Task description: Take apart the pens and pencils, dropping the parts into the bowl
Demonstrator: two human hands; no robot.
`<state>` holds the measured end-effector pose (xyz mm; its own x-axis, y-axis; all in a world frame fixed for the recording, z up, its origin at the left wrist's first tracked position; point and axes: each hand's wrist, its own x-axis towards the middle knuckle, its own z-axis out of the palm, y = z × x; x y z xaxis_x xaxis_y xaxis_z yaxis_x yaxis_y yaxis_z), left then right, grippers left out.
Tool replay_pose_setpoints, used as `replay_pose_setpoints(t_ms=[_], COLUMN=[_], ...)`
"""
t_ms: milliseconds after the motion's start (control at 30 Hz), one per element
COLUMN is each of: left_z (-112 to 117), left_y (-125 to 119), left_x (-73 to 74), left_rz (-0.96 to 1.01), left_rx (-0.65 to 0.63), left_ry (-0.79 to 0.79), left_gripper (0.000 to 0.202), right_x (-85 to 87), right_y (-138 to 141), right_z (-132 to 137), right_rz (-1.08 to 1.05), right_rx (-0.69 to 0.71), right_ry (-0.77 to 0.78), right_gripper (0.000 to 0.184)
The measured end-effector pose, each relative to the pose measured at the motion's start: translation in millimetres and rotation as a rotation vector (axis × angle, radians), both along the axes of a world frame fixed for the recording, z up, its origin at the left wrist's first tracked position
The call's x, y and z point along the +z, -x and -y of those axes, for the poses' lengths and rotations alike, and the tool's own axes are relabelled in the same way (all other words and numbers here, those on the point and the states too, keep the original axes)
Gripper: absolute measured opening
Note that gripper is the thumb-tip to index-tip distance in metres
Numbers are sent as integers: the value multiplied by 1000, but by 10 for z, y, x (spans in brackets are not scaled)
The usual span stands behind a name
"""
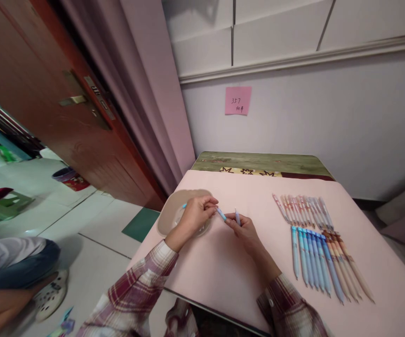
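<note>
My left hand (pixel 196 214) is closed in a pinch on a light blue pen part (pixel 220 214), its tip pointing right, above a beige tray (pixel 170 211) at the table's left edge. My right hand (pixel 243 229) is closed on another pale blue pen piece (pixel 237 216) that sticks up between its fingers. The two pieces almost meet over the pink tablecloth (pixel 223 271). Both sleeves are plaid.
Rows of assembled pens lie to the right: pink-white ones (pixel 302 208) at the back, blue ones (pixel 311 260) and brown ones (pixel 346 264) in front. A pink sticky note (pixel 238 100) hangs on the wall. Another person's leg and shoe (pixel 50 292) are on the floor at left, near a brown door (pixel 48 107).
</note>
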<state>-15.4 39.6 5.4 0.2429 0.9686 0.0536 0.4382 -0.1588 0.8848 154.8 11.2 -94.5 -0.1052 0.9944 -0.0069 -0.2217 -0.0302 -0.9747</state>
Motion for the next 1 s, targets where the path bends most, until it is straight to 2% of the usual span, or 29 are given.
replay_pose_setpoints(t_ms=[233,667,767,900,1000], left_z=[17,23,19,6,8], left_y=[-8,-29,-30,8,6], left_x=[31,-56,-32,25,-19], left_rz=[-54,84,157,173,121], left_rx=[-10,15,13,30,23], left_ry=[-30,69,127,145,134], left_gripper=[24,35,34,36,37], right_x=[26,43,41,51,52], right_y=[6,26,23,19,27], right_z=[6,24,27,24,21], right_rz=[5,-23,-23,-30,-33], right_rx=[1,25,50,-15,-48], right_ry=[-5,2,2,40,47], right_gripper=[39,41,43,47,41])
